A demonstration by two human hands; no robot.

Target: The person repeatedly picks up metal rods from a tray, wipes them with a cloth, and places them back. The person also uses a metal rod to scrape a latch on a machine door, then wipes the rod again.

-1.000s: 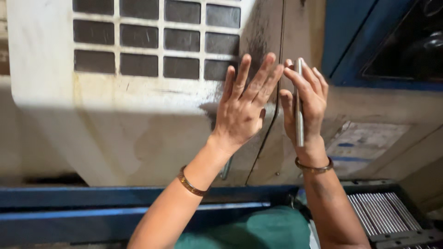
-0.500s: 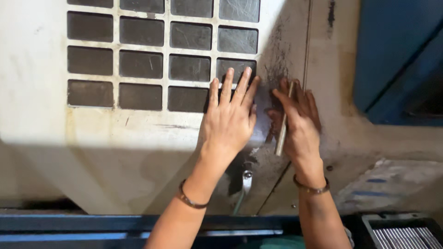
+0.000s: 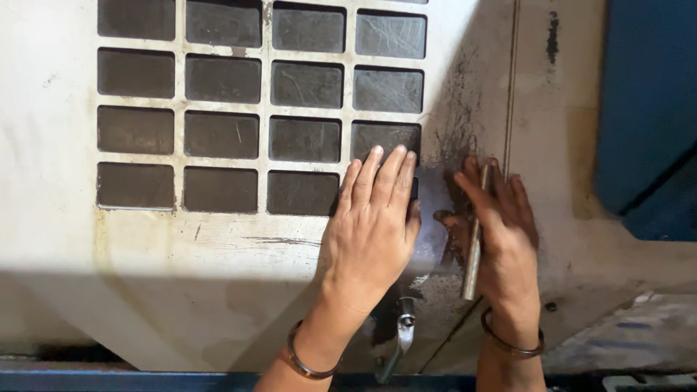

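My left hand (image 3: 374, 225) lies flat, fingers together, against a dirty cream machine door (image 3: 145, 261), over the lower right corner of its grid of dark window panes (image 3: 261, 109). Just to the right, my right hand (image 3: 501, 232) presses against the door's right edge, with a thin metal rod (image 3: 475, 239) held upright between thumb and fingers. A bangle sits on each wrist. A small metal lever handle (image 3: 403, 337) sticks out of the door below my left hand.
A vertical seam (image 3: 512, 87) separates the door from a cream panel at the right. Blue machine housing (image 3: 646, 109) fills the upper right. A blue ledge (image 3: 145, 379) runs along the bottom edge.
Both hands slid left and down along the door with the view following. My left hand's spread fingers closed together. The rod stays in my right hand.
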